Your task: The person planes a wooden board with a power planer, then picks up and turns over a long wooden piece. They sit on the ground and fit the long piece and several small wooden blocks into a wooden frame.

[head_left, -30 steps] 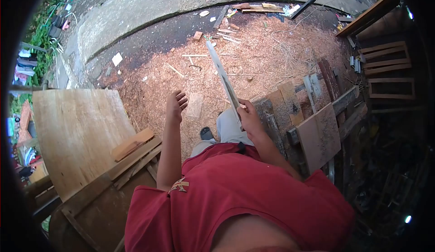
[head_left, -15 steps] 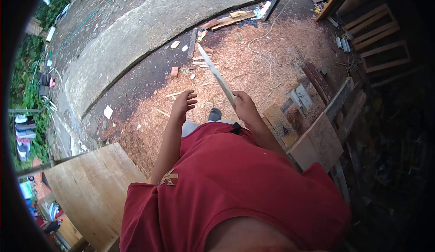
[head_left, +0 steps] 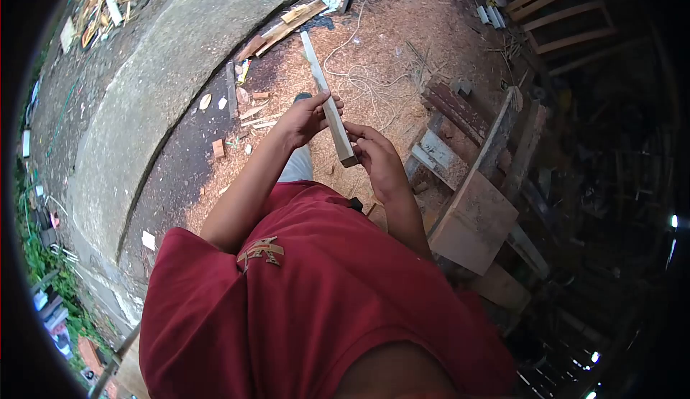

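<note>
A long, narrow wooden strip [head_left: 334, 124] slants away from me in front of my body, its square-cut end nearest me. My left hand [head_left: 305, 120] grips it around the middle, thumb on top and fingers curling past the far side. Close to the near end, my right hand [head_left: 379, 160] has its bent fingers against the right side of the strip; part of that contact is hidden.
Wood shavings [head_left: 388, 47] cover the ground. A rope [head_left: 357, 79] lies loosely across them. At right stands a rough wooden workbench [head_left: 478, 219] with boards. Offcuts [head_left: 291, 25] lie by the concrete slab edge [head_left: 180, 97]. Wooden frames [head_left: 571, 25] rest at upper right.
My left hand, free before, has closed on the strip's middle. My right hand now sits at the strip's near end, and the view has turned to the right.
</note>
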`<state>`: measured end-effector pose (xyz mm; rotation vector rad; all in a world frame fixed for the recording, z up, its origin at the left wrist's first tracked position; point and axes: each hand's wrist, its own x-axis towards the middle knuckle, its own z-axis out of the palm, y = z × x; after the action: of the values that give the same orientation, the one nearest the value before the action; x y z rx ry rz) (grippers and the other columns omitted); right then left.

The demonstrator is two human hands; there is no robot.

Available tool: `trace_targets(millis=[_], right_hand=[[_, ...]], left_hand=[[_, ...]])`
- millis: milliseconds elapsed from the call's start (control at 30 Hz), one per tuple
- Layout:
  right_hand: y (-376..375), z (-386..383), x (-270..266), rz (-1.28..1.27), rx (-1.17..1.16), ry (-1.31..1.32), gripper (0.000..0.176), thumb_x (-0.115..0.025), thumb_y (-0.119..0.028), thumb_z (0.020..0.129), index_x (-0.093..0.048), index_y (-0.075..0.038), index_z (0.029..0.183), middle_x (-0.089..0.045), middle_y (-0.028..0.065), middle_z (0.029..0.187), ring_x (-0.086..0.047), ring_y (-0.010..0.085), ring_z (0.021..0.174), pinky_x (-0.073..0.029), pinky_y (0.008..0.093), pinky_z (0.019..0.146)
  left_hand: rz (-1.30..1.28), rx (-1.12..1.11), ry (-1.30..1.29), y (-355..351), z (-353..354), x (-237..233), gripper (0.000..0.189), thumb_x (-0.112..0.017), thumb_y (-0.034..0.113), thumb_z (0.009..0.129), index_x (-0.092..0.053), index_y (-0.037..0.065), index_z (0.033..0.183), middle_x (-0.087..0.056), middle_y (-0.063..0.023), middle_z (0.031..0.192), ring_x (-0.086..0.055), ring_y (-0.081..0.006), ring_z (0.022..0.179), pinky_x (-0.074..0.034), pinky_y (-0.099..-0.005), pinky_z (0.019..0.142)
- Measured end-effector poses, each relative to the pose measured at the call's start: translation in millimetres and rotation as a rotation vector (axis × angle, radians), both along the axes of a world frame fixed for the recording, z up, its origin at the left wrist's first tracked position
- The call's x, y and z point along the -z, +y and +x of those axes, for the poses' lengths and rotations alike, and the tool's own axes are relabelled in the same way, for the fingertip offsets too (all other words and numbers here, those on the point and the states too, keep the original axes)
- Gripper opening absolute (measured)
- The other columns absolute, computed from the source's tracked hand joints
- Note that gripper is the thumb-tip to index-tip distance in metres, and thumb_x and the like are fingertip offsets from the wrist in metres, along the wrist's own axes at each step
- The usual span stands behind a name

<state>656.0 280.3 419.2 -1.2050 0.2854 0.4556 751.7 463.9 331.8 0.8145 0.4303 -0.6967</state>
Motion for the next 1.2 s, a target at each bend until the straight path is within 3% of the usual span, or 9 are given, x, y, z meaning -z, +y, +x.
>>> trace_targets(millis=[267,333,500,633,667,900,1033,1067,1200], right_hand=[[-46,164,-14,-0.244,0.120,-0.134,0.039,-0.055,-0.010,0.102,-0.058,0.002,0.138,-0.068,0.0068,0.110,-0.060,0.0092,0.093,-0.049,0.0270,0.085],[-65,201,-11,-0.280,0.200,-0.182,0.039,-0.068,-0.012,0.097,-0.061,-0.001,0.133,-0.067,0.0040,0.099,-0.059,0.0084,0.082,-0.049,0.0252,0.074],[-116,270,-23,-0.481,0.365,-0.267,0.041,-0.079,-0.011,0.089,-0.066,-0.005,0.127,-0.067,0.0052,0.104,-0.062,0.0094,0.081,-0.050,0.0262,0.071],[-179,325,-24,-0.651,0.406,-0.417,0.036,-0.082,-0.006,0.082,-0.072,-0.008,0.116,-0.065,0.0053,0.112,-0.062,0.0120,0.081,-0.050,0.0276,0.072],[-197,340,-22,-0.691,0.396,-0.439,0.035,-0.082,-0.005,0.082,-0.072,-0.008,0.115,-0.065,0.0051,0.112,-0.062,0.0120,0.082,-0.050,0.0278,0.071],[-297,419,-35,-0.769,0.349,-0.396,0.027,-0.081,-0.003,0.080,-0.070,-0.005,0.105,-0.064,0.0061,0.112,-0.062,0.0135,0.089,-0.051,0.0286,0.080],[-344,459,-34,-0.842,0.358,-0.469,0.027,-0.082,-0.004,0.081,-0.070,-0.006,0.105,-0.063,0.0066,0.114,-0.062,0.0143,0.088,-0.050,0.0283,0.077],[-358,472,-32,-0.837,0.367,-0.483,0.027,-0.082,-0.005,0.081,-0.070,-0.006,0.106,-0.063,0.0066,0.115,-0.061,0.0144,0.088,-0.050,0.0281,0.077],[-402,520,-27,-0.827,0.415,-0.391,0.027,-0.079,-0.004,0.083,-0.070,-0.006,0.108,-0.064,0.0057,0.109,-0.061,0.0132,0.086,-0.050,0.0272,0.078]], left_hand=[[-0.185,0.298,0.130,-70,215,59,0.042,-0.055,0.027,0.107,-0.055,-0.007,0.131,-0.069,-0.0175,0.122,-0.070,-0.0234,0.107,-0.060,-0.0360,0.097],[-0.292,0.363,0.135,-97,262,51,0.043,-0.053,0.026,0.107,-0.053,-0.008,0.133,-0.068,-0.0178,0.123,-0.070,-0.0243,0.109,-0.059,-0.0378,0.098],[-0.450,0.465,0.149,-180,351,32,0.045,-0.051,0.021,0.108,-0.047,-0.009,0.141,-0.063,-0.0202,0.133,-0.065,-0.0254,0.119,-0.058,-0.0407,0.101],[-0.728,0.508,0.151,-258,414,28,0.051,-0.046,0.018,0.108,-0.030,0.003,0.154,-0.048,-0.0283,0.150,-0.064,-0.0305,0.122,-0.054,-0.0435,0.106],[-0.723,0.516,0.180,-278,431,27,0.052,-0.044,0.017,0.108,-0.025,0.010,0.156,-0.045,-0.0294,0.153,-0.065,-0.0298,0.119,-0.055,-0.0429,0.104],[-0.749,0.553,0.057,-392,530,-6,0.050,-0.042,0.030,0.111,-0.029,0.008,0.154,-0.050,-0.0300,0.148,-0.066,-0.0309,0.116,-0.057,-0.0426,0.101],[-0.425,0.503,0.021,-451,581,-10,0.044,-0.050,0.023,0.108,-0.038,0.007,0.148,-0.059,-0.0229,0.134,-0.068,-0.0280,0.111,-0.060,-0.0389,0.096],[-0.366,0.515,-0.160,-463,589,-14,0.047,-0.054,0.018,0.106,-0.038,0.006,0.148,-0.063,-0.0171,0.124,-0.068,-0.0269,0.109,-0.060,-0.0372,0.095],[-0.350,0.574,-0.120,-521,648,9,0.049,-0.054,0.014,0.103,-0.038,0.006,0.149,-0.066,-0.0140,0.117,-0.069,-0.0260,0.105,-0.060,-0.0377,0.095]])
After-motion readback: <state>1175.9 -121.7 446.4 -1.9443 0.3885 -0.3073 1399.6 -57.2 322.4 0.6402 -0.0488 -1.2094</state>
